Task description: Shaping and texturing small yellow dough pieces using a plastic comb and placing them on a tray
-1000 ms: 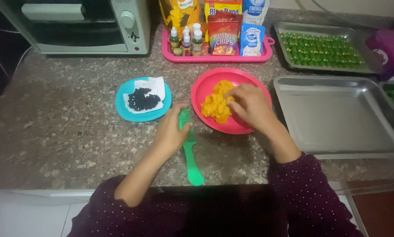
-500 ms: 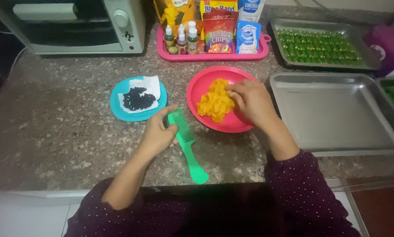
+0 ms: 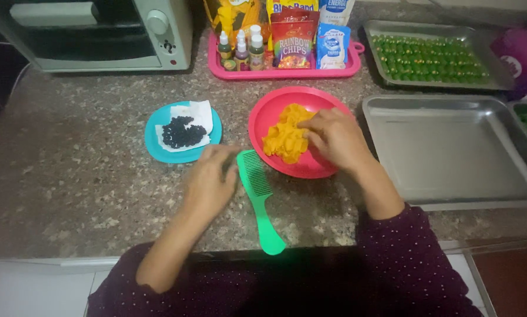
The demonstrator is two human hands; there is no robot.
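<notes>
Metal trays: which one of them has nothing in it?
The large metal tray beside the red bowl is bare. The far tray holds rows of green pieces.

comb on the counter just right of the left hand, bowl of dough behind it under the right hand, small plate to the left, empty tray to the right, toaster oven far back left.

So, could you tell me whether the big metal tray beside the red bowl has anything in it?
No, the large metal tray right of the red bowl shows only its bare bottom.
</notes>
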